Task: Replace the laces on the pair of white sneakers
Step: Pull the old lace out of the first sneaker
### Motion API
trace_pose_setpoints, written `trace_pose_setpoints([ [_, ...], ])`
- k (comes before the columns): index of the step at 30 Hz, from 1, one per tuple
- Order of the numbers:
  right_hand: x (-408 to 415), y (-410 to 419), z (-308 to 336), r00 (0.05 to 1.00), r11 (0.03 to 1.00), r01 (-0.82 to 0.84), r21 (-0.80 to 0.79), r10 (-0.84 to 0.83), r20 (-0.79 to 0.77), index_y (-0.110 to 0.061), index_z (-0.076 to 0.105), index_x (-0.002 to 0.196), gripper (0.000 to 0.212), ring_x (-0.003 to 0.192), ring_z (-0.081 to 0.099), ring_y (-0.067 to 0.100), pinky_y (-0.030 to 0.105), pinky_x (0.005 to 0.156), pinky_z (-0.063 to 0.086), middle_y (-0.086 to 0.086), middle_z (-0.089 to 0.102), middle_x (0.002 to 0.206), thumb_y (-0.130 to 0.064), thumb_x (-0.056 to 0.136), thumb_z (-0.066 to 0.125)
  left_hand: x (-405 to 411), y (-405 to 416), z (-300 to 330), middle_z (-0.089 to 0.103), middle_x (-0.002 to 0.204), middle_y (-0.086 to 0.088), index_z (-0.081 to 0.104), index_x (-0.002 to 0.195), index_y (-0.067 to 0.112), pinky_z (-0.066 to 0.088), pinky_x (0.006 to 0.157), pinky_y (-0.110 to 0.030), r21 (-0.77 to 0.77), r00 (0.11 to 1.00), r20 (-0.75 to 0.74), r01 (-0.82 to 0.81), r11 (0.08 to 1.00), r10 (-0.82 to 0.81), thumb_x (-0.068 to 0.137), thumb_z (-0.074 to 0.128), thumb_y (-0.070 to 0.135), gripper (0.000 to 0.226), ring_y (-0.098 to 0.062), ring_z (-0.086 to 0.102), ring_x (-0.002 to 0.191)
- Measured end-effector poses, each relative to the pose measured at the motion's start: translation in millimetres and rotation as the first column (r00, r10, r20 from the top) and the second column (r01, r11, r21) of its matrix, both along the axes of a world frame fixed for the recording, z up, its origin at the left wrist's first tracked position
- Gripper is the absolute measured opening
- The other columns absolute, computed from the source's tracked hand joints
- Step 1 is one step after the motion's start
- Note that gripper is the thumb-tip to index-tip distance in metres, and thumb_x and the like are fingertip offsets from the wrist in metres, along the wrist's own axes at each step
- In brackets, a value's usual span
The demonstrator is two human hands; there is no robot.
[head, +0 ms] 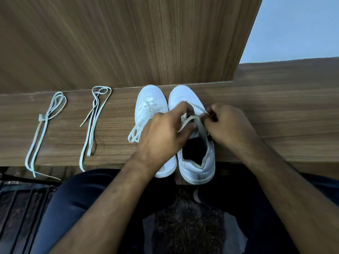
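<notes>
Two white sneakers stand side by side on a wooden ledge, toes pointing away from me. The left sneaker (149,99) keeps its cream lace, whose loops spill over its left side. Over the right sneaker (199,162) my left hand (163,132) pinches a strand of the cream lace (187,121) above the tongue. My right hand (225,121) pinches the same lace at the shoe's right eyelets. Two pale blue spare laces lie further left: one knotted (43,125), one loose (93,121).
The wooden ledge (275,116) is narrow, backed by an upright wood panel (128,43). The sneakers' heels and both spare laces hang over its front edge. My dark-trousered legs are below, and a dark slatted surface (18,208) lies at the lower left.
</notes>
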State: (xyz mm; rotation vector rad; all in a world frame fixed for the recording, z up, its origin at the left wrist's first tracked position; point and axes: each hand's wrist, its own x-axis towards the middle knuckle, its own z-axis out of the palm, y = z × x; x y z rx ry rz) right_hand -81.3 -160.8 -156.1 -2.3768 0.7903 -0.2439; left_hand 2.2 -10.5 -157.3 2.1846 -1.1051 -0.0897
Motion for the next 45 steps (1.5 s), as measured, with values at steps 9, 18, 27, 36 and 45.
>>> trace_pose_setpoints([
  [9, 5.0, 1.1, 15.3, 0.777, 0.754, 0.065, 0.654, -0.449, 0.441, -0.019, 0.051, 0.084, 0.029, 0.049, 0.061, 0.013, 0.024, 0.043, 0.043, 0.002, 0.067, 0.064, -0.038, 0.105, 0.043, 0.2, -1.6, -4.2, 0.061, 0.060, -0.001, 0.071, 0.078, 0.020, 0.031, 0.064, -0.028, 0.008, 0.922, 0.359, -0.160, 0.987, 0.146, 0.094, 0.061, 0.035, 0.024, -0.031, 0.060, 0.063],
  [18, 0.0, 0.1, -4.2, 0.994, 1.000, -0.015, -0.021, 0.017, 0.104, -0.008, 0.055, 0.122, 0.044, 0.098, 0.064, 0.024, 0.033, 0.079, 0.048, 0.006, 0.066, 0.108, -0.046, 0.099, 0.050, -1.2, -6.6, 11.7, 0.073, 0.084, -0.009, 0.053, 0.089, 0.007, 0.058, 0.077, -0.035, -0.524, 0.633, -0.753, -0.409, 0.747, -0.182, 0.109, 0.039, 0.023, 0.029, -0.020, 0.068, 0.078],
  [27, -1.9, 12.6, -1.5, 0.954, 0.943, -0.250, -0.221, 0.279, 0.107, -0.026, 0.069, 0.116, 0.040, 0.111, 0.044, 0.019, 0.041, 0.093, 0.045, -0.002, 0.048, 0.112, -0.048, 0.084, 0.071, 0.2, -4.3, 12.3, 0.053, 0.068, -0.004, 0.046, 0.084, 0.013, 0.051, 0.064, -0.035, -0.528, 0.671, -0.718, -0.352, 0.773, -0.186, 0.110, 0.038, 0.025, 0.030, -0.018, 0.055, 0.066],
  [36, -8.6, 1.1, 5.0, 0.998, 0.970, -0.057, -0.236, 0.059, 0.003, -0.029, 0.068, 0.092, 0.027, 0.101, 0.055, 0.016, 0.031, 0.076, 0.043, -0.008, 0.061, 0.096, -0.054, 0.082, 0.072, 5.4, -5.3, 6.9, 0.045, 0.060, 0.000, 0.049, 0.079, 0.018, 0.045, 0.061, -0.030, -0.485, 0.790, -0.609, -0.301, 0.821, -0.070, 0.108, 0.046, 0.025, 0.029, -0.017, 0.043, 0.060],
  [45, -10.9, -17.0, 4.8, 1.000, 0.999, -0.018, -0.036, 0.017, -0.020, -0.028, 0.072, 0.091, 0.017, 0.082, 0.065, 0.015, 0.031, 0.075, 0.052, -0.013, 0.062, 0.074, -0.044, 0.088, 0.069, 13.8, 8.3, 24.6, 0.036, 0.058, -0.021, 0.050, 0.086, 0.018, 0.034, 0.048, -0.028, -0.595, 0.934, -0.353, -0.274, 0.756, 0.061, 0.106, 0.049, 0.023, 0.021, -0.024, 0.036, 0.052],
])
